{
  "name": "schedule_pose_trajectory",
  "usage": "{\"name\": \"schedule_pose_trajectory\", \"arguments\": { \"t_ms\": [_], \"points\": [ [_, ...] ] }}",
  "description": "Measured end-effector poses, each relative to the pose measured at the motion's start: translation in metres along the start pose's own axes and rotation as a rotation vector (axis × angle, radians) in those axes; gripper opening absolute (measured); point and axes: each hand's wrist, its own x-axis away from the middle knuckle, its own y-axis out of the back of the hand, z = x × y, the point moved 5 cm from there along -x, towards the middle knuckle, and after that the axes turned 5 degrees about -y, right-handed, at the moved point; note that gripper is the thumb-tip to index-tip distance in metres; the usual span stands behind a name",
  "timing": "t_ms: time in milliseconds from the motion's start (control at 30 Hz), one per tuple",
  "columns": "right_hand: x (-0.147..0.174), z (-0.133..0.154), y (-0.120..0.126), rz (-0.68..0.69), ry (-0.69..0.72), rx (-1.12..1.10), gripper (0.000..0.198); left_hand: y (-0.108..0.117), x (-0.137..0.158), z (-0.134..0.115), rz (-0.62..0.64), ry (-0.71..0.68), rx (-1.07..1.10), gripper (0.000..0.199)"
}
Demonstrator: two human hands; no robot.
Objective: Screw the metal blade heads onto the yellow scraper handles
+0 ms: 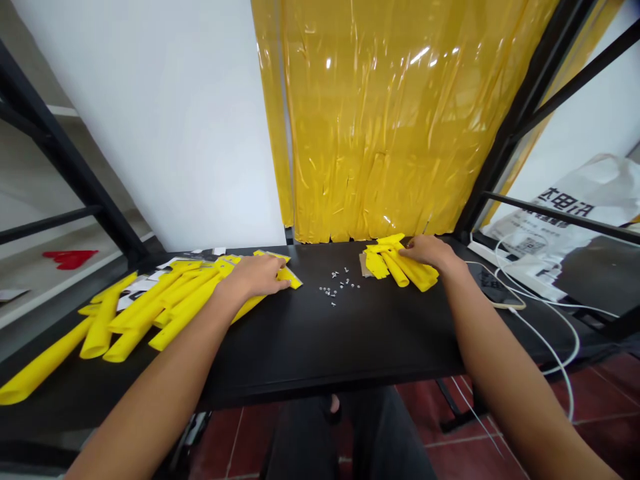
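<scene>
My left hand (257,275) lies over the right end of a pile of yellow plastic handles (193,300), its thumb and fingers closed around a flat yellow piece with a grey edge (293,277). Over a smaller group of yellow handles (407,267) at the right is my right hand (430,252), fingers bent together at their upper end. A thin dark tip sticks up behind that hand; what the fingers hold is hidden. Between both hands, several small silver screws (330,292) lie scattered on the black table (310,347).
A white wall panel (190,120) and yellow plastic sheeting (390,120) stand behind the table. White cables (545,300) and a dark phone-like device (490,283) lie at the right, near a white plastic bag (575,207). Black frame posts (75,160) rise at both sides.
</scene>
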Motion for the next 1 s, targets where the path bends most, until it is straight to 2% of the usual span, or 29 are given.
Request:
{"name": "schedule_pose_trajectory", "arguments": {
  "t_ms": [100,167,267,367,433,500,567,633,733,833,900,1000],
  "points": [
    [-0.008,-0.002,-0.007,0.042,0.035,-0.001,0.052,-0.008,-0.001,0.0,0.112,-0.039,-0.014,0.052],
    [-0.012,-0.003,-0.011,0.061,0.043,-0.006,0.055,-0.01,-0.001,0.001,0.132,-0.055,-0.053,0.051],
    [-0.016,-0.006,-0.015,0.065,0.046,-0.023,0.06,-0.009,-0.003,0.002,0.084,-0.074,-0.077,0.05],
    [-0.016,-0.007,-0.015,0.052,0.048,-0.042,0.061,-0.002,-0.006,0.002,-0.061,-0.057,0.047,0.04],
    [-0.013,-0.006,-0.009,-0.009,0.038,-0.067,0.059,0.002,-0.009,0.002,-0.173,-0.018,0.247,0.025],
    [-0.006,-0.003,0.007,-0.164,0.037,-0.143,0.053,0.001,-0.012,-0.001,-0.214,0.017,0.564,0.016],
    [0.006,0.007,0.026,-0.359,0.097,-0.305,0.047,-0.004,-0.015,-0.008,-0.178,0.027,0.947,0.015],
    [0.022,0.023,0.042,-0.459,0.247,-0.56,0.049,-0.01,-0.016,-0.019,-0.127,0.021,1.254,0.017],
    [0.051,0.055,0.052,-0.437,0.514,-0.933,0.052,-0.02,-0.017,-0.036,-0.012,0.023,1.557,0.019],
    [0.082,0.086,0.052,-0.409,0.707,-1.007,0.043,-0.034,-0.018,-0.051,0.18,0.022,1.72,0.021],
    [0.096,0.103,0.044,-0.278,0.786,-1.092,0.037,-0.044,-0.021,-0.057,0.265,0.022,1.771,0.023],
    [0.107,0.119,0.03,-0.062,0.815,-1.318,0.037,-0.054,-0.027,-0.06,0.259,0.044,1.812,0.027]
  ]
}}
